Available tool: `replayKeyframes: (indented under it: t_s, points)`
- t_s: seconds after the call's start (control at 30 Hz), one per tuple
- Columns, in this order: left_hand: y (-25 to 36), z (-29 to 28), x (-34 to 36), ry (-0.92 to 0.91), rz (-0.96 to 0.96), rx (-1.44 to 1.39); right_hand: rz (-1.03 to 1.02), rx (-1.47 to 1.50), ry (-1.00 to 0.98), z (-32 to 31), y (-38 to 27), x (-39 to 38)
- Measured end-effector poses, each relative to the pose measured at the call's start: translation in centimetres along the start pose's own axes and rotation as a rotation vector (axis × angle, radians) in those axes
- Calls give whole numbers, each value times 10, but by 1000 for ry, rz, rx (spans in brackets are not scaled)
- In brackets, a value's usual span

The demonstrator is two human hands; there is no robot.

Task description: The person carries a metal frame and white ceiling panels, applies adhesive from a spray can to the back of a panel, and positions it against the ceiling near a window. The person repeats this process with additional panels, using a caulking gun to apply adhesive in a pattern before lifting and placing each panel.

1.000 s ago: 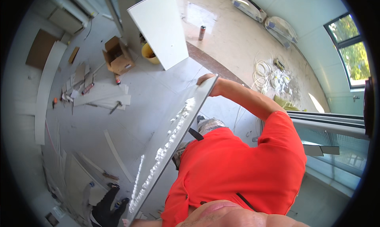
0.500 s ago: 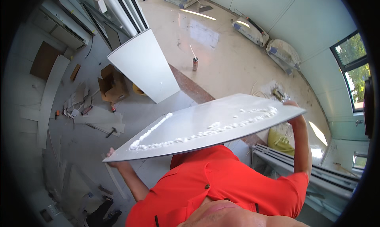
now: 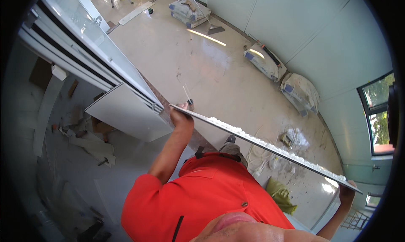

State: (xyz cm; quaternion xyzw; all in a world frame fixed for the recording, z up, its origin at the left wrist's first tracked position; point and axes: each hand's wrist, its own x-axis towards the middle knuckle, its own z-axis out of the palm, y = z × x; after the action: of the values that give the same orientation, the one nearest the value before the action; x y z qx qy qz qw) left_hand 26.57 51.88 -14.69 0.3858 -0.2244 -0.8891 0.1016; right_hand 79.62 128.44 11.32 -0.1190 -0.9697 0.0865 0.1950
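Observation:
My left hand grips the near-left end of a thin pale panel, seen nearly edge-on, with lumpy white foam along it. My right hand is closed on the panel's other end, at the lower right. The panel spans across in front of my red shirt. Just beyond my left hand stands a can with a long thin nozzle. To the left, a white board leans against sliding door frames.
Stacked bags and more bags line the right wall. A cable coil, a yellow-green sack and scraps with a hammer lie on the floor. A person's dark-clothed legs show at lower left. A window is at right.
The panel has swung from a steep slant to a tilted, nearly edge-on span, left end farther forward and right end lower. The view has turned toward the beige floor and door frames.

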Motion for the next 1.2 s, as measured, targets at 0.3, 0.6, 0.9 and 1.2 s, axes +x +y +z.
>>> replayKeyframes:
  t_s: [0.3,0.6,0.9,1.2]
  points:
    - [-149,273,114,0,32,13,295,383,-559,136,106,160]
    - [-51,510,279,-194,222,-110,767,1446,-152,349,45,410]
    - [128,723,448,-397,432,-123,1055,1948,-93,485,-124,689]
    - [419,860,631,-397,725,84,531,1229,-215,694,-299,1071]
